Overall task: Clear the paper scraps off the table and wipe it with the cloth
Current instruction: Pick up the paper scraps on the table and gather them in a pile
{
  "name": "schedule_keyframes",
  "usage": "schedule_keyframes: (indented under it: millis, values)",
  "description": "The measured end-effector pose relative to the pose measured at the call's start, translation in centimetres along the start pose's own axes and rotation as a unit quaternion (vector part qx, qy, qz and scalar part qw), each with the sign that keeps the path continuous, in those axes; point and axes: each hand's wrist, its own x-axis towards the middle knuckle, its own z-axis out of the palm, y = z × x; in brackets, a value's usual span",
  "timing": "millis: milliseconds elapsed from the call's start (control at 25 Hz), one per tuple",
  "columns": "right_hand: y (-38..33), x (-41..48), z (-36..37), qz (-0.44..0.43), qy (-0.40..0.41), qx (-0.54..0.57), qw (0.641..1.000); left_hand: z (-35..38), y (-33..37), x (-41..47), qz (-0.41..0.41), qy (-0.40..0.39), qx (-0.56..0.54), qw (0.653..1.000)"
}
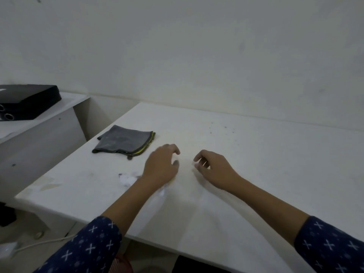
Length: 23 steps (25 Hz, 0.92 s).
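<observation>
Paper scraps (128,179) are lying in a small white heap on the counter (266,164), on the near side of the cloth (124,141). One more piece (161,191) is peeking out from under the left forearm, nearer again from the cloth.

The gathering step is looking to be the one in hand, with wiping not yet begun, since the cloth is sitting folded and untouched.

Right of the cloth and a little nearer, the left hand (160,166) is hovering palm down with its fingers loosely arched, and nothing is showing in its grip. Further right of the cloth, the right hand (214,168) is curling its fingers toward the thumb around what is looking like a white bit (197,164). I cannot tell whether it is pinching that bit or only reaching over it.

Next, the hands are going to need to sweep or pick the heap and the stray piece together and carry them off the counter, then reach for the cloth.

Motion blur is smearing both sets of fingertips, and the left palm is facing away. Dark specks (224,128) are dotting the counter beyond and right of the cloth, too small to name.
</observation>
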Motion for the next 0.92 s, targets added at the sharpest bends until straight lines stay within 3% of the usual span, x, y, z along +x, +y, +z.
schedule_keyframes:
  millis: [120,280,440,600,800,920]
  values:
    - [4.6,-3.0,-3.4,0.0,0.028,-0.146,0.989,4.3,5.4,-1.0,0.058,-0.051,0.001,0.997]
    - [10.7,-7.2,-8.0,0.095,0.022,-0.256,0.962,10.2,13.1,-2.7,0.105,-0.132,-0.016,0.986]
    - [15.7,-10.3,-12.6,0.186,0.053,-0.253,0.948,13.9,19.1,-4.3,0.179,-0.155,-0.029,0.971]
    - [22.1,-13.0,-17.5,0.263,0.16,-0.192,0.932,16.7,21.6,-4.9,0.241,-0.165,0.02,0.956]
    - [28.2,-14.1,-22.2,0.308,0.247,-0.166,0.904,17.8,21.2,-5.0,0.252,-0.15,0.063,0.954]
    - [29.9,-13.4,-23.7,0.312,0.228,-0.161,0.908,18.0,21.1,-5.1,0.247,-0.142,0.066,0.956]
